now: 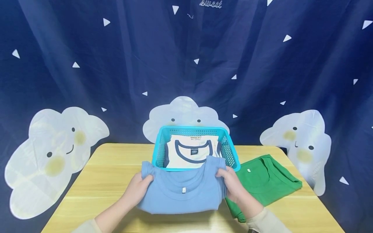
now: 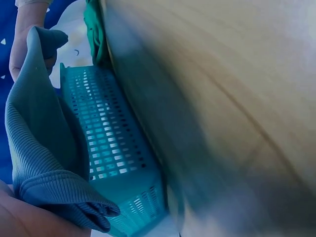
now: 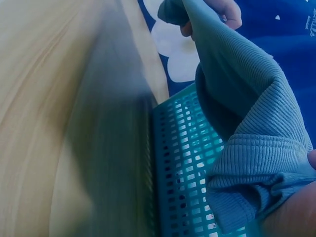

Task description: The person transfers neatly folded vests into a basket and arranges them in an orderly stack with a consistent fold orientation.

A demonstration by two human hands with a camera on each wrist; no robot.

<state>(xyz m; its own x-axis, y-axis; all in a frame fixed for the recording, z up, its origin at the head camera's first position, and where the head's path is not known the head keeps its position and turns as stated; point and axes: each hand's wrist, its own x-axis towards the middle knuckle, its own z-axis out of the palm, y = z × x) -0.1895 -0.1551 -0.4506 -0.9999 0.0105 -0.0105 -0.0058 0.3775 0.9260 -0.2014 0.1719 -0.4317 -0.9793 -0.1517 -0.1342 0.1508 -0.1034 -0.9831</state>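
Head view: left hand [image 1: 138, 187] and right hand [image 1: 231, 183] both grip blue shirt [image 1: 180, 195].
Basket [image 1: 193, 127]: could snag blue shirt if held low.
Folds: uneven pull might loosen them.

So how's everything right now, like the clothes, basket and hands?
Blue shirt: folded, held up off the table
Basket: upright, open-topped
White shirt: folded, inside the basket
Green shirt: folded, lying on the table
Left hand: grips the blue shirt
Right hand: grips the blue shirt

The head view is bright, the tabletop [image 1: 204, 223] gleaming in front of the basket [image 1: 189, 128]; wrist views are dim, bluish, shadow blurring beside it
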